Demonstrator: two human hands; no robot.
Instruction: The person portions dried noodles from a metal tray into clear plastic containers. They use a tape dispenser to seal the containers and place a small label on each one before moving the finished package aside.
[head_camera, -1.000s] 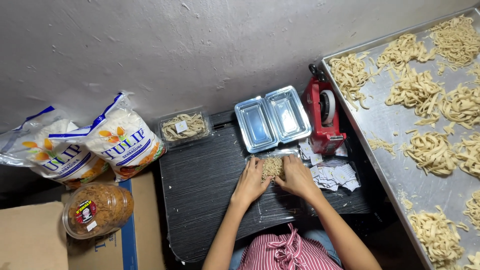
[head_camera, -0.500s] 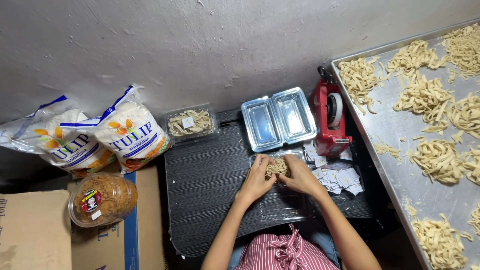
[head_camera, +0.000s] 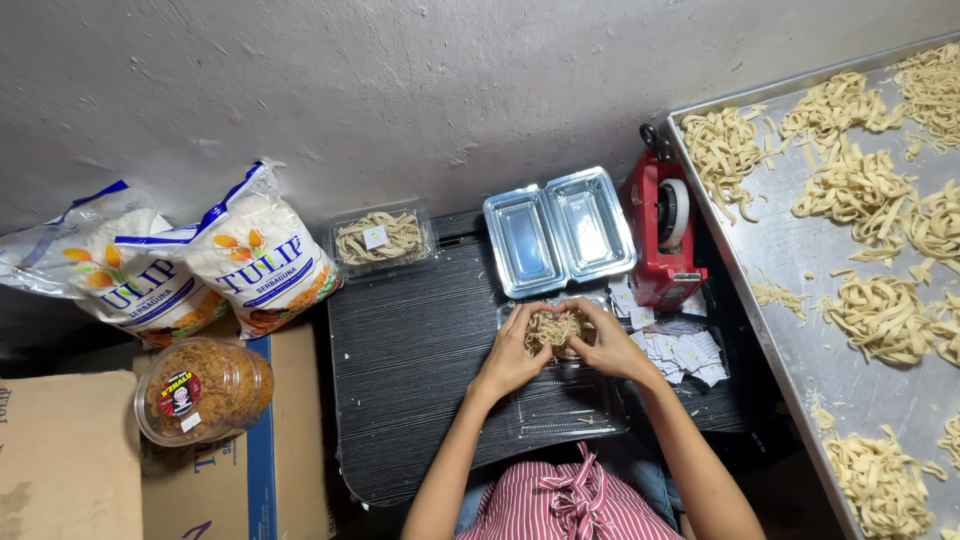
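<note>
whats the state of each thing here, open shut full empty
left hand: cupped on noodle bundle
right hand: cupped on the same bundle
clear hinged box: open, empty
clear box of noodles: shut, filled
round tub: lidded, full
metal tray: holding noodle piles

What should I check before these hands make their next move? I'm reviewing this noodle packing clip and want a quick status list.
1. Both hands on the bundle: ok. The left hand and right hand cup the noodle bundle from either side.
2. Container under the bundle: ok. An open clear container lies beneath the hands on the black table.
3. Bundle fully inside its compartment: cannot tell, the hands hide the edges.
4. Spare container ready: ok. An empty open clear container sits behind.
5. Tape dispenser in reach: ok. The red tape dispenser stands beside the right hand.
6. More noodles available: ok. Portions lie on the metal tray.
</note>
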